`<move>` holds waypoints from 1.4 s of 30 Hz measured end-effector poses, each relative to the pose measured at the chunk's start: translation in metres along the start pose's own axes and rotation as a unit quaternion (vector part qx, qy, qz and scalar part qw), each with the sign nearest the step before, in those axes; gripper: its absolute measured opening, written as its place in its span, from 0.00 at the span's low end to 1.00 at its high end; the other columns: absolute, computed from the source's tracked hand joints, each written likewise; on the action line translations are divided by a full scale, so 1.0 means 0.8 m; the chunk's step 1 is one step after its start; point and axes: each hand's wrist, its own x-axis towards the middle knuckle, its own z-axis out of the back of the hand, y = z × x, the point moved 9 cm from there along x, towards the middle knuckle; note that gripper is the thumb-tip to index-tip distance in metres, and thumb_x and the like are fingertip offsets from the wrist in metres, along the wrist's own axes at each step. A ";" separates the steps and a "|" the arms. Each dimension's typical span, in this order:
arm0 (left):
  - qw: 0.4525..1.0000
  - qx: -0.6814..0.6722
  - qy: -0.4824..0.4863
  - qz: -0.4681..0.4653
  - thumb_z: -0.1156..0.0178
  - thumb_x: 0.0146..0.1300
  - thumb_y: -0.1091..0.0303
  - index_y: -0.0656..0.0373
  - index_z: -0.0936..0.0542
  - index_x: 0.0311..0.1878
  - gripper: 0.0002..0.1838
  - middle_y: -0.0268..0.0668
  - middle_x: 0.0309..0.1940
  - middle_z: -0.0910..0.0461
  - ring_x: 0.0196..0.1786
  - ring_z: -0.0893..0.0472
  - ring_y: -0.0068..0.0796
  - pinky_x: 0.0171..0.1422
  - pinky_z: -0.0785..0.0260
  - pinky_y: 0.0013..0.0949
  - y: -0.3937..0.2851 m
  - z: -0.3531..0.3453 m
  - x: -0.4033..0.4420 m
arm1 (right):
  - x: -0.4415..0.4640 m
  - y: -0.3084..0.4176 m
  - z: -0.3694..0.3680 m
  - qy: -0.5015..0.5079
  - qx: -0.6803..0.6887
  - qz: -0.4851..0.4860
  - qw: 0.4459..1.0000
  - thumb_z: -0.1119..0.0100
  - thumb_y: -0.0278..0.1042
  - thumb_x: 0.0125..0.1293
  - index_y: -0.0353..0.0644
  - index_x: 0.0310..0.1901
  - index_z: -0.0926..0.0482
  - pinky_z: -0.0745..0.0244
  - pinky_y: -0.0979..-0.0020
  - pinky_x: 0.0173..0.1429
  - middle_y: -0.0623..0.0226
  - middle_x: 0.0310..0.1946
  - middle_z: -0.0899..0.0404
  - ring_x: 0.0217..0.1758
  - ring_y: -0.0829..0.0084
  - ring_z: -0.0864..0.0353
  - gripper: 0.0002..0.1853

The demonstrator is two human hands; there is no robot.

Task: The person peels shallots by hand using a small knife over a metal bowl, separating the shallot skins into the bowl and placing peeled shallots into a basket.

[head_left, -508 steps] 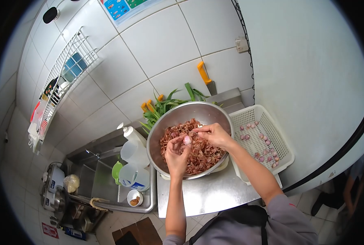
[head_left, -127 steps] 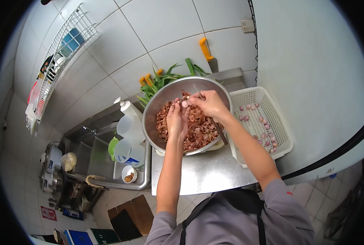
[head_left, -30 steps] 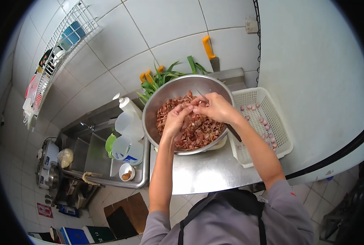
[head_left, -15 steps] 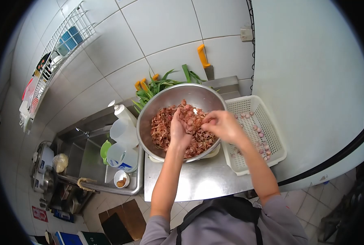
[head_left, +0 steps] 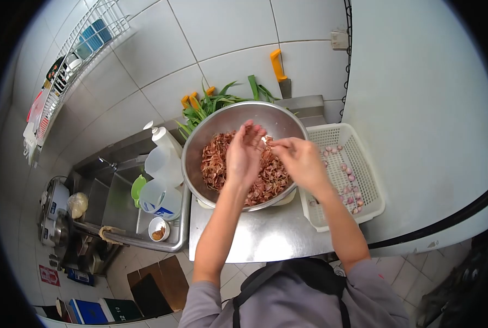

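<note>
A large steel bowl (head_left: 200, 180) holds a heap of reddish-brown shallot skins (head_left: 215, 158). Over the middle of the heap is my left hand (head_left: 245, 153), palm turned up and fingers apart, with no bulb visible in it. My right hand (head_left: 301, 161) is over the bowl's right side, thumb and fingertips pinched together; what they hold is too small to make out. A small white bit lies between the hands. Right of the bowl, a white perforated basket (head_left: 372, 186) holds several small pinkish shallots (head_left: 346, 170).
Green leaves (head_left: 205, 106) and orange-handled knives are behind the bowl. A knife (head_left: 279, 65) is against the tiled wall. To the left are a pump bottle (head_left: 164, 136), clear plastic jugs (head_left: 159, 199), a small white bowl (head_left: 158, 229) and a sink (head_left: 112, 202). A wire rack (head_left: 71, 71) hangs upper left.
Since one second ago my hands have moved apart from their joint hold. The left has opened palm up. The thin blade seen by the right hand then no longer shows. The view has shifted slightly.
</note>
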 end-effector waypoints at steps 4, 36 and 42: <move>0.871 0.464 -0.015 -0.160 0.48 0.60 0.69 0.63 0.25 0.43 0.11 0.36 0.32 0.21 0.35 0.22 0.28 0.43 0.30 0.33 -0.068 0.042 0.034 | -0.007 -0.066 0.082 -0.045 -0.073 -0.094 0.992 0.46 0.31 0.56 0.32 0.33 0.21 0.27 0.72 0.36 0.57 0.26 0.20 0.29 0.67 0.20 0.10; 0.980 0.197 0.020 0.022 0.39 0.57 0.67 0.63 0.25 0.44 0.14 0.29 0.30 0.23 0.30 0.26 0.15 0.35 0.35 0.17 -0.041 0.048 -0.018 | 0.016 -0.006 -0.079 0.256 0.027 -0.051 0.965 0.56 0.34 0.64 0.44 0.61 0.37 0.34 0.76 0.42 0.67 0.29 0.29 0.33 0.78 0.31 0.23; 0.979 0.195 0.033 -0.038 0.39 0.55 0.70 0.67 0.26 0.46 0.16 0.33 0.36 0.22 0.36 0.24 0.17 0.39 0.32 0.19 -0.052 0.059 -0.025 | 0.015 0.007 -0.083 0.239 0.100 -0.003 0.966 0.51 0.28 0.62 0.45 0.58 0.32 0.35 0.77 0.34 0.71 0.23 0.27 0.24 0.83 0.37 0.21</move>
